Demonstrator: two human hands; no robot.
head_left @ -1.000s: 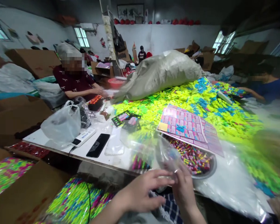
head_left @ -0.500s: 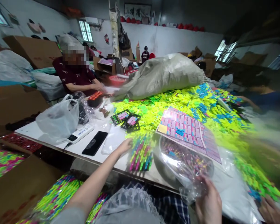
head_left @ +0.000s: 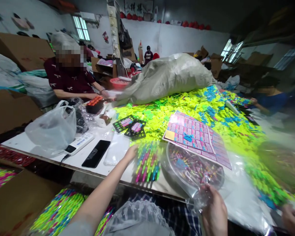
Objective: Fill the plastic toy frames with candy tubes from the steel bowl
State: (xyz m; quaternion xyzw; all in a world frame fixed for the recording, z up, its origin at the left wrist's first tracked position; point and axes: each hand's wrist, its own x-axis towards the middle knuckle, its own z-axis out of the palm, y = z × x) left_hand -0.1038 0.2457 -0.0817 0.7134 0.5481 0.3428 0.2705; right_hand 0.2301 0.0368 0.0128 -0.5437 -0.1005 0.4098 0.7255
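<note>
Right hand [head_left: 214, 209]'s fingers are pinching a crinkly clear plastic bag [head_left: 198, 196]. Slim neon multicoloured sticks [head_left: 147, 164] sit just right of the left hand [head_left: 131, 152]'s fingers, can't tell if they're gripping. Pink printed paper sheets [head_left: 202, 132] lie beyond the right fingers.

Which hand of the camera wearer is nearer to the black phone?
Left. The left hand is right of the phone, beside the colourful sticks; the right hand is farther right, holding a clear bag.
</note>
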